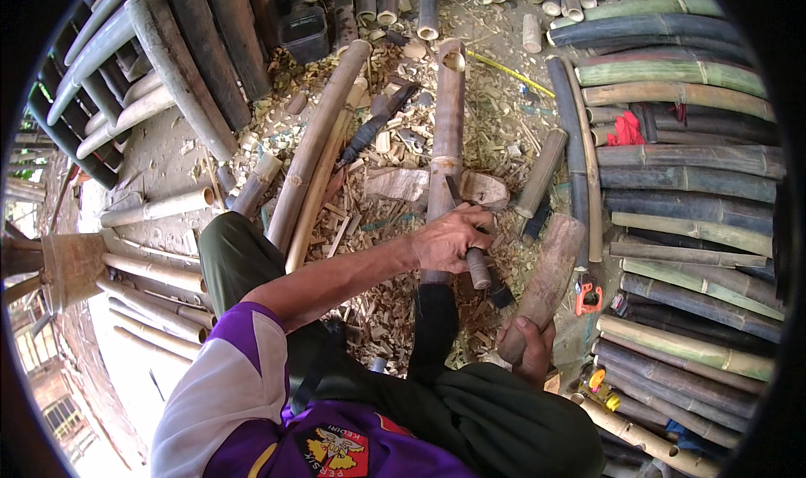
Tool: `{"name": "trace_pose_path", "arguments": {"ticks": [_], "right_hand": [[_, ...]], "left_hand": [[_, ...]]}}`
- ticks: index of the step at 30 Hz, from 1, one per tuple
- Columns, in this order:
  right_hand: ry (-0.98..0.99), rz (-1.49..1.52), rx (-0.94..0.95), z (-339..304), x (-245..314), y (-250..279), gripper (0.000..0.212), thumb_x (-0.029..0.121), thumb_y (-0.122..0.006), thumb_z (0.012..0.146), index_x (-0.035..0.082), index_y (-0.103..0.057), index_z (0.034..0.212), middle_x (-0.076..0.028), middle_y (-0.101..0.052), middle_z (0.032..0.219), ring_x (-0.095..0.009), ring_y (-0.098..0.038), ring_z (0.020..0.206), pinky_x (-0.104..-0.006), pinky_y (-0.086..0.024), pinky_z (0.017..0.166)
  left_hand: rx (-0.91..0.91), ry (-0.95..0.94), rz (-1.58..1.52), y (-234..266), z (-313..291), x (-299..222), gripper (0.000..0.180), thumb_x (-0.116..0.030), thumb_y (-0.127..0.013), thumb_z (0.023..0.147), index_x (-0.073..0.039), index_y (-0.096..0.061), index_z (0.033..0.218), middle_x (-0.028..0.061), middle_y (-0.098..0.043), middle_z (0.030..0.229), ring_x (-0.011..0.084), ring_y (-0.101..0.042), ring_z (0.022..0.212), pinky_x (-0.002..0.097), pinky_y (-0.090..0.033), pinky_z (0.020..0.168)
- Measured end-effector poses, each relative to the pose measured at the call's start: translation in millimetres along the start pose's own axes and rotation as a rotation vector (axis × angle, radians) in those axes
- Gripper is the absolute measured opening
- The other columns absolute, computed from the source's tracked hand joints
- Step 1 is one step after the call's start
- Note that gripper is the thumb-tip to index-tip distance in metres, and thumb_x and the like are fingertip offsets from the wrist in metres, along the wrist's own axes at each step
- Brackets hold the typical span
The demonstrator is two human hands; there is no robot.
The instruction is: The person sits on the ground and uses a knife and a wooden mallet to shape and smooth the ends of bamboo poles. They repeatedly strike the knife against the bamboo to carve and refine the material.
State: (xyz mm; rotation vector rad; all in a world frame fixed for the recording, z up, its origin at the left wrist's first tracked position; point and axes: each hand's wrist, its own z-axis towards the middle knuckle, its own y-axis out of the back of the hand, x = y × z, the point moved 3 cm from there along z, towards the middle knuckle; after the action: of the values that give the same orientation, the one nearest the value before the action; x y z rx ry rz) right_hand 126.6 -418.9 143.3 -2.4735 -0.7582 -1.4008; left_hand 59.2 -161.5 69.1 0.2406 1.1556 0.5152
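Purple shirt (395, 454) before pale-ringed brown bamboo (446, 133); left hand (453, 236) grips a chisel (478, 270) over it, right hand (535, 348) a log (550, 264) beside it.

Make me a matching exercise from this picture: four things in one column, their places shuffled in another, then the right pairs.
Things
1. wooden club
2. dark-bladed tool
3. red cloth
4. narrow yellow strip

Places
A. on the chip-strewn ground, toward the top of the picture
B. gripped in the left hand
C. among the bamboo poles laid along the right side
D. held in the right hand

Right pairs: 1-D, 2-B, 3-C, 4-A
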Motion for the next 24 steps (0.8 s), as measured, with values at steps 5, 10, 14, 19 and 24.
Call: {"name": "trace_pose_path", "arguments": {"ticks": [5, 10, 14, 19, 24], "right_hand": [[-0.003, 0.011, 0.037, 0, 4, -6, 0.049, 0.024, -0.071, 0.082, 0.003, -0.048, 0.119, -0.014, -0.061, 0.081, -0.024, -0.061, 0.065, -0.0365, -0.052, 0.060], [-0.009, 0.059, 0.068, -1, 10, -5, 0.057, 0.017, -0.072, 0.081, -0.002, -0.046, 0.127, -0.014, -0.063, 0.082, -0.023, -0.062, 0.064, -0.0351, -0.052, 0.060], [0.008, 0.083, 0.067, -4, 14, -6, 0.056, 0.016, -0.073, 0.081, -0.002, -0.046, 0.126, -0.015, -0.063, 0.082, -0.023, -0.062, 0.064, -0.0353, -0.052, 0.061], [0.152, -0.097, 0.004, -13, 39, -6, 0.054, 0.024, -0.072, 0.082, 0.001, -0.050, 0.126, -0.014, -0.065, 0.084, -0.023, -0.064, 0.068, -0.0347, -0.053, 0.061], [0.727, -0.509, -0.087, -5, 64, -12, 0.059, 0.018, -0.072, 0.083, 0.000, -0.050, 0.136, -0.013, -0.069, 0.099, -0.019, -0.068, 0.080, -0.0337, -0.056, 0.071]], "left_hand": [[-0.042, 0.021, -0.008, 3, -1, -3, 0.031, -0.027, -0.079, 0.068, -0.004, -0.070, 0.086, 0.0109, -0.057, 0.098, 0.0325, -0.057, 0.102, 0.0443, -0.041, 0.092], [-0.034, 0.023, 0.017, 3, 1, -4, 0.029, -0.030, -0.079, 0.075, -0.004, -0.068, 0.083, 0.0109, -0.054, 0.092, 0.0325, -0.058, 0.100, 0.0445, -0.041, 0.092], [-0.037, 0.058, -0.019, 1, 3, -4, 0.028, -0.029, -0.078, 0.072, -0.005, -0.065, 0.079, 0.0108, -0.053, 0.092, 0.0323, -0.058, 0.100, 0.0442, -0.040, 0.095], [-0.197, 0.074, -0.126, 2, 15, 6, 0.024, -0.022, -0.079, 0.073, -0.003, -0.064, 0.075, 0.0129, -0.058, 0.082, 0.0329, -0.061, 0.085, 0.0497, -0.046, 0.088], [-0.320, 0.216, -0.118, 9, 40, 3, 0.026, -0.021, -0.076, 0.072, 0.001, -0.068, 0.082, 0.0195, -0.064, 0.081, 0.0374, -0.066, 0.083, 0.0487, -0.052, 0.086]]}}
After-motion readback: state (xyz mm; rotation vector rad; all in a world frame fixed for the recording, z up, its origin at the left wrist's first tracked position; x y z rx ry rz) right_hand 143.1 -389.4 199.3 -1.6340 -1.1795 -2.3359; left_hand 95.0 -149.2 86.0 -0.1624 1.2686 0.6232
